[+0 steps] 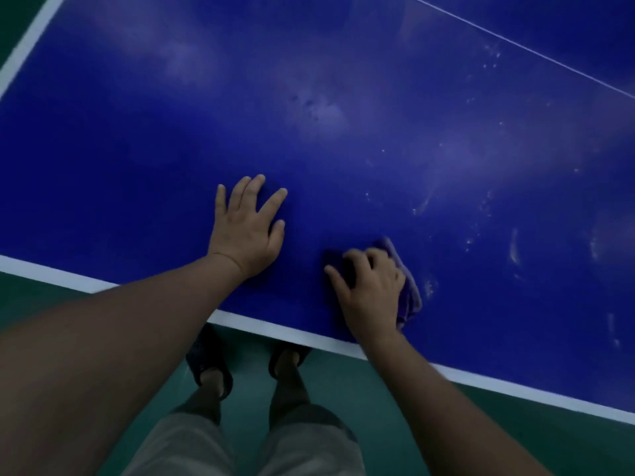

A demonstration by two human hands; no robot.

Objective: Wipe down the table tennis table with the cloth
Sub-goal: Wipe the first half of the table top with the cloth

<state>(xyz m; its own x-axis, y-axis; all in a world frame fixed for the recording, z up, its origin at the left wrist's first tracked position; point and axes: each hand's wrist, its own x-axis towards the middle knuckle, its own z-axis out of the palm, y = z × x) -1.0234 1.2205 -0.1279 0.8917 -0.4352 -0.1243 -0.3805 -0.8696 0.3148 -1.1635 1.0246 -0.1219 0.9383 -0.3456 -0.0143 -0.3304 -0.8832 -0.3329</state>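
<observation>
Your right grip (371,290) is curled over the bunched cloth (410,298), near the tabletop (137,149) edge at 6 o'clock. Left grip (245,228) flat, holding nothing. Risk: the bunched cloth covers little, so you may skip the smears (513,247) at 3 o'clock.

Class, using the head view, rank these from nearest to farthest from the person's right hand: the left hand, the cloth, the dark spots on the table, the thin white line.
1. cloth, gripped under the right hand.
2. left hand, beside it on its left, palm down.
3. dark spots, mid-surface, farther in.
4. thin white line, far top right.
</observation>
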